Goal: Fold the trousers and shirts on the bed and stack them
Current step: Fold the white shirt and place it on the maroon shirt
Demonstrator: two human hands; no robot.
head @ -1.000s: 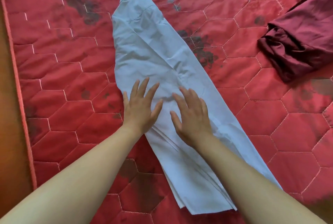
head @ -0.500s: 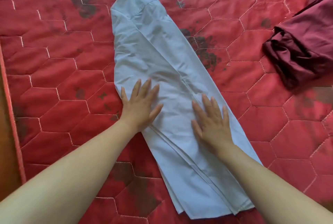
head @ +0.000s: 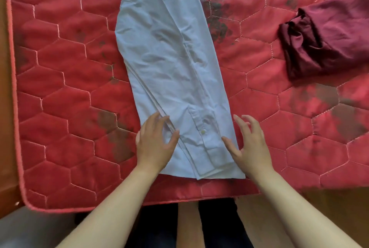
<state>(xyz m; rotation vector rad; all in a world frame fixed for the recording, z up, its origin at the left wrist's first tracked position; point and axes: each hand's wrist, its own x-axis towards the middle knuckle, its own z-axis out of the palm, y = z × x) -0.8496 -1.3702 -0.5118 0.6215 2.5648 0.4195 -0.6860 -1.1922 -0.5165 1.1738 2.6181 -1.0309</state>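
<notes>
Two garments on red quilted mattress [head: 60, 88]; no containers anywhere. Light blue shirt [head: 171, 64] folded lengthwise into narrow strip, lying centre, running from near edge of mattress away to far edge of view. Cuffed sleeve with white button [head: 203, 132] on top at near end. Layered fold edges visible along left side of strip.

Left hand [head: 155, 146] at near-left edge of shirt, fingers spread and slightly curled, gripping nothing; overlapping cloth, contact not certain. Right hand [head: 249, 148] at near-right edge, fingers likewise spread and curled, thumb on or just over cloth. Hands apart, near end of shirt between them.

Maroon garment [head: 329, 34] bunched at far right, well apart from shirt, nothing between but bare mattress. Dark blotches on mattress surface right of shirt and near left hand.

Collar end of shirt cut off by top of frame. Maroon garment cut off at right; type not determinable. Fingertips motion-blurred. Below mattress edge, legs and dark clothing, indistinct. Wooden bed frame [head: 6, 148] at far left.
</notes>
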